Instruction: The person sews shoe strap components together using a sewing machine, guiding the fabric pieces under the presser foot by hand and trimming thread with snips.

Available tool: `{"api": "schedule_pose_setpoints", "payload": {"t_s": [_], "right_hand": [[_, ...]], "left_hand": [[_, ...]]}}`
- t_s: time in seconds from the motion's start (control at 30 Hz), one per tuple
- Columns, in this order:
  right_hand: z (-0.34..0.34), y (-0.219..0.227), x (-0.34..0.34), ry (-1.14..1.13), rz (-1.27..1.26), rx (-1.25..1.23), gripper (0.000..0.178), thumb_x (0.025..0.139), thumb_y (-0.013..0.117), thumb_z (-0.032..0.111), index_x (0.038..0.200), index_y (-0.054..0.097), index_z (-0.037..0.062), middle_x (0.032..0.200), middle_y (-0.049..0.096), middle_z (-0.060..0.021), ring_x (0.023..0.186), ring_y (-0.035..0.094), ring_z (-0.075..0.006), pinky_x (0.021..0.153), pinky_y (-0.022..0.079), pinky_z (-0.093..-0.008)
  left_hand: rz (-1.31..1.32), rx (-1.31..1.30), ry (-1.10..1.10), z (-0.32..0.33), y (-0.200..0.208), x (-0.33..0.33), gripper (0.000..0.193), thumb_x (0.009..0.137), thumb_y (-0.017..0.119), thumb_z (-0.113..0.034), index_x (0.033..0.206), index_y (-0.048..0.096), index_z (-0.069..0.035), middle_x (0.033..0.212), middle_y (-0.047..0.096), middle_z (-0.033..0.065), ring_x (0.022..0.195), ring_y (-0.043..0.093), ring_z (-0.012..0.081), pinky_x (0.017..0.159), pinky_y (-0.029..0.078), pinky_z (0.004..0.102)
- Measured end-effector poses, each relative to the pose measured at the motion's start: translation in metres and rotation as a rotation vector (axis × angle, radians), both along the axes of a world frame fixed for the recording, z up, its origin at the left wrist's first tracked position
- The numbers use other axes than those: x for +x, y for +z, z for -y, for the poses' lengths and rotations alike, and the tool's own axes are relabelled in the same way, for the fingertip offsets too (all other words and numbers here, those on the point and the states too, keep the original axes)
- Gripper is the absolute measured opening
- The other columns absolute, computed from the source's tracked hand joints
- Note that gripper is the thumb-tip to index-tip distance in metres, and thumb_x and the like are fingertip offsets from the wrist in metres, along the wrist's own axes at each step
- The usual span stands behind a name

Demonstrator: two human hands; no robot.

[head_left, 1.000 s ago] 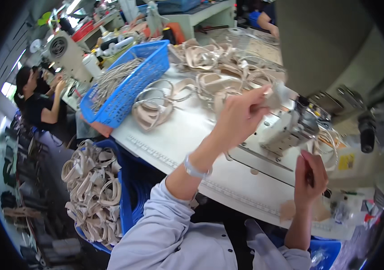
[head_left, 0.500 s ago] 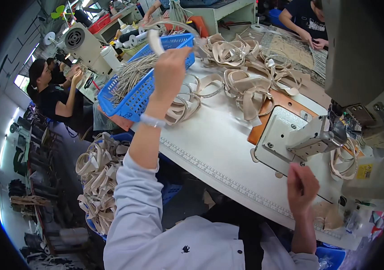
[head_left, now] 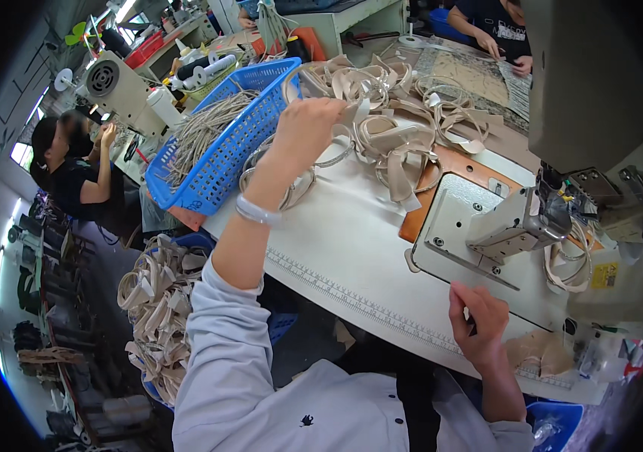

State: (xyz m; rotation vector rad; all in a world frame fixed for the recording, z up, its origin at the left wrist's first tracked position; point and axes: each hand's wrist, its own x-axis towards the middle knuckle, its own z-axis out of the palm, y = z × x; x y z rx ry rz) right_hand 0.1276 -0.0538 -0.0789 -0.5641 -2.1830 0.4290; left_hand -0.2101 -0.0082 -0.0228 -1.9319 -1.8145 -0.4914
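Note:
My left hand [head_left: 306, 135] reaches over the table beside the blue basket, fingers closed on a beige fabric strip [head_left: 351, 114] that shows at the fingertips. Just beyond it lies a pile of beige strip loops [head_left: 397, 135] with thin cord-like edges; where the held piece ends among them is hard to see. My right hand [head_left: 481, 325] hovers above the table's front edge, its fingers loosely bent and apart, with nothing visible in them. Near it stands the sewing machine's bed [head_left: 461, 218], with a metal arm [head_left: 521, 222] on top.
A blue perforated basket [head_left: 219, 169] holds many thin beige cords. Left and below, a heap of beige loops [head_left: 159, 309] fills another container. More loops [head_left: 568, 256] lie right of the machine, fabric scraps [head_left: 540, 352] at the front right. Co-workers sit left and far right.
My left hand has come down and right, carrying the beige strip from above the basket to the pile. My right hand has moved slightly left and down, its fingers loosening. The view has shifted slightly.

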Motion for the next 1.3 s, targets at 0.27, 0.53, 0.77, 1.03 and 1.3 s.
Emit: {"api": "schedule_pose_setpoints", "payload": {"t_s": [0.27,0.53,0.77,1.03,1.3], "right_hand": [[-0.001,-0.009,0.010,-0.028,0.062,-0.072,0.022,0.067,0.061,-0.005,0.087,0.057,0.0026,0.062,0.052,-0.0057,0.045,0.049,-0.0156,0.039,0.038,-0.0259],[0.011,-0.004,-0.019,0.119,0.190,0.030,0.018,0.067,0.063,0.001,0.084,0.058,0.0051,0.060,0.050,-0.0038,0.045,0.049,-0.0163,0.039,0.038,-0.0276],[0.007,-0.011,-0.025,0.098,0.262,0.014,0.015,0.068,0.062,0.001,0.081,0.058,0.0055,0.059,0.049,-0.0044,0.044,0.049,-0.0180,0.040,0.038,-0.0289],[-0.025,-0.001,-0.068,-0.114,0.133,-0.292,0.011,0.076,0.059,0.012,0.081,0.058,0.0025,0.068,0.052,-0.0092,0.059,0.054,-0.0249,0.051,0.043,-0.0317],[-0.105,-0.019,-0.109,-0.047,0.145,-0.608,0.025,0.075,0.061,0.022,0.073,0.057,-0.0024,0.058,0.051,-0.0026,0.052,0.047,-0.0125,0.050,0.038,-0.0259]], "left_hand": [[-0.019,0.350,0.309,0.039,-0.004,-0.004,0.014,0.074,0.048,-0.001,0.086,0.054,-0.005,0.071,0.059,0.0091,0.071,0.058,0.0270,0.061,0.045,0.0396],[0.184,-0.237,0.307,0.038,-0.027,-0.046,0.018,0.078,0.052,-0.012,0.093,0.050,-0.002,0.077,0.059,0.0177,0.071,0.057,0.0323,0.062,0.045,0.0395],[0.532,-0.328,0.058,0.050,-0.016,-0.041,0.028,0.080,0.052,-0.018,0.102,0.050,-0.001,0.079,0.058,0.0221,0.071,0.057,0.0325,0.065,0.044,0.0379],[0.365,-0.313,0.281,0.059,-0.020,-0.047,0.033,0.080,0.055,-0.025,0.102,0.054,0.000,0.091,0.059,0.0171,0.085,0.056,0.0305,0.076,0.043,0.0339],[0.596,-0.003,-0.213,0.059,-0.013,0.051,0.036,0.073,0.063,-0.015,0.106,0.054,-0.002,0.113,0.051,0.0158,0.103,0.050,0.0277,0.088,0.037,0.0339]]}}
